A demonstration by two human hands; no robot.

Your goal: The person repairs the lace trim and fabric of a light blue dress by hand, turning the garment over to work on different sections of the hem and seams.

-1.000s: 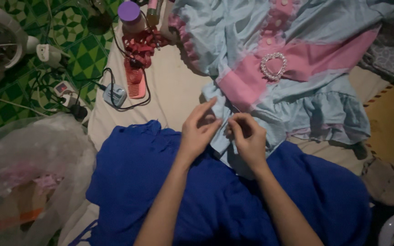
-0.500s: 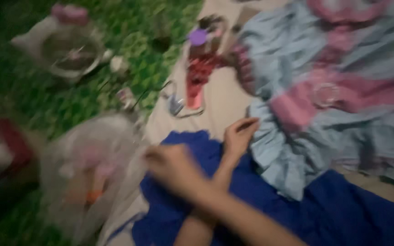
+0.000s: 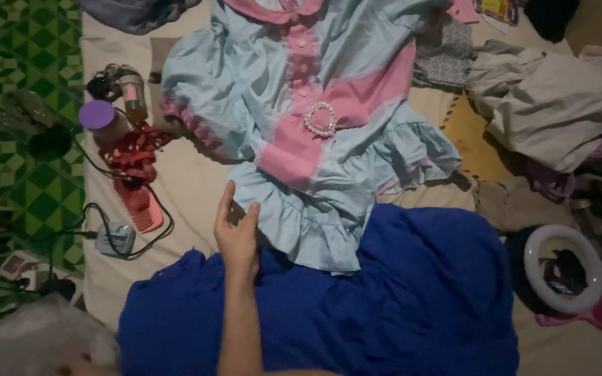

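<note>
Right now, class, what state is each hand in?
Left hand: only a sliver shows by the plastic bag; cannot be told.
Right hand: open, resting at the light blue dress hem, holding nothing.

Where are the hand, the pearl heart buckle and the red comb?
hand (image 3: 237, 237): head view, on the back of the hand by the dress hem.
pearl heart buckle (image 3: 320, 118): head view, on its beaded ring.
red comb (image 3: 144, 209): head view, on its teeth.
</note>
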